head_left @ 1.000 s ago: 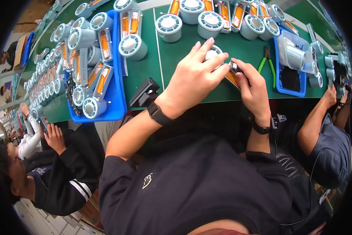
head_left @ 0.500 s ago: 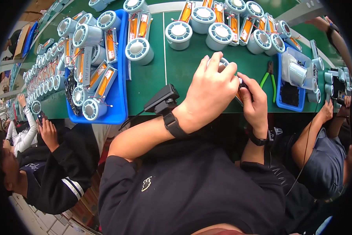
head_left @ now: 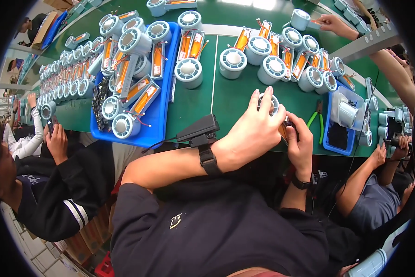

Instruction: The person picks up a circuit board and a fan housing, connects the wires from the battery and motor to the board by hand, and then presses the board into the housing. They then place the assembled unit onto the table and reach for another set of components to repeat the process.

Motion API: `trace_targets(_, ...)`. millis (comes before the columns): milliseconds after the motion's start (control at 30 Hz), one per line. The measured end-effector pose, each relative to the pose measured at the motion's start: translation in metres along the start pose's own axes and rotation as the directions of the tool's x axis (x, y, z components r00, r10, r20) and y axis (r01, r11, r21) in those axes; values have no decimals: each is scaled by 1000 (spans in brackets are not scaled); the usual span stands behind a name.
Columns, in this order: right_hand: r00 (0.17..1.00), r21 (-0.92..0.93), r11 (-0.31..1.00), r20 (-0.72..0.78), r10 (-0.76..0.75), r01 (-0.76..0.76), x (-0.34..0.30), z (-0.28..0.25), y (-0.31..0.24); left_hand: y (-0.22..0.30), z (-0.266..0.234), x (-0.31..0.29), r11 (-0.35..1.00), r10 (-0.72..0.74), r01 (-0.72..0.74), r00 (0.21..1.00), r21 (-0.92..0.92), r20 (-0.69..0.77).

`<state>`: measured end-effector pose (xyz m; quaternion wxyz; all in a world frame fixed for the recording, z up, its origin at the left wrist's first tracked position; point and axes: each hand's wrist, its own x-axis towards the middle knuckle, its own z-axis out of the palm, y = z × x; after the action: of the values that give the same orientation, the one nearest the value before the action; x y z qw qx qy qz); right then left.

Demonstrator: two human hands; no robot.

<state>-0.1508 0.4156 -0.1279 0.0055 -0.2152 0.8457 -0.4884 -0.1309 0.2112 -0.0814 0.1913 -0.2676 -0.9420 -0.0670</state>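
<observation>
Close to the table's near edge I hold a light blue handheld fan (head_left: pixel 274 105) in both hands. My left hand (head_left: pixel 253 131) wraps over its round head from the left, hiding much of it. My right hand (head_left: pixel 301 142) is closed on the handle side, where a sliver of the orange battery (head_left: pixel 283 134) shows. Between the right thumb and fingers is a small dark part (head_left: pixel 289 123), too covered to name. Several more fans with open handles and orange batteries, such as this fan (head_left: pixel 272 69), stand just beyond my hands.
Left of me, a blue tray (head_left: pixel 159 120) holds several fans and black parts. Green-handled pliers (head_left: pixel 316 121) lie to the right, beside a blue bin (head_left: pixel 334 143) with a clear tub. Co-workers sit on both sides; one person's hand (head_left: pixel 334 25) reaches in at the far right.
The view has shifted, so the table's things sit lower and mostly further right. Both my hands stay on the fan. A co-worker's hand now shows at a fan at the far right.
</observation>
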Motion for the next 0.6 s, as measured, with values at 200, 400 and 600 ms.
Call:
trace_targets(200,983,37,999,-180,26,-19,4,5,-7,-10,3,12,997,29,-26,998,-72,47)
trace_targets(400,972,-351,913,-36,-234,207,9,-5,-17,-15,20,2,992,58,-64,997,-112,-54)
trace_targets(600,988,-277,953,-52,-145,125,6,2,-29,-33,35,-11,898,13,-130,962,-421,-271)
